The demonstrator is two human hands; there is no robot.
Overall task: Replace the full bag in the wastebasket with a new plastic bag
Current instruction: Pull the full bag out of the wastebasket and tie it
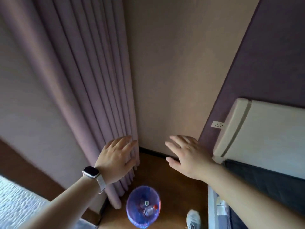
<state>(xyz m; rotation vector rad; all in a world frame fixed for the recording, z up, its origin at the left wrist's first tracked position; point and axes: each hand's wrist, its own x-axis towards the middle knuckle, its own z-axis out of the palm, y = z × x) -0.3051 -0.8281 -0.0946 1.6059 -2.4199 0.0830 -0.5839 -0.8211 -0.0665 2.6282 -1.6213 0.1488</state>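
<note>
I see the wastebasket (pixel 143 207) on the wooden floor (pixel 173 187) beside the curtain (pixel 92 96), lined with a purplish bag (pixel 132 201) holding what look like bottles (pixel 149 209), while my left hand (pixel 118 157) and right hand (pixel 186 154) hover above, fingers spread, empty.

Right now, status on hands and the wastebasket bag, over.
Left hand and right hand open, empty, raised ahead. Purple bag still in wastebasket on floor, bottles inside, untouched. Curtain hangs beside it; nothing blocking the rim.
</note>
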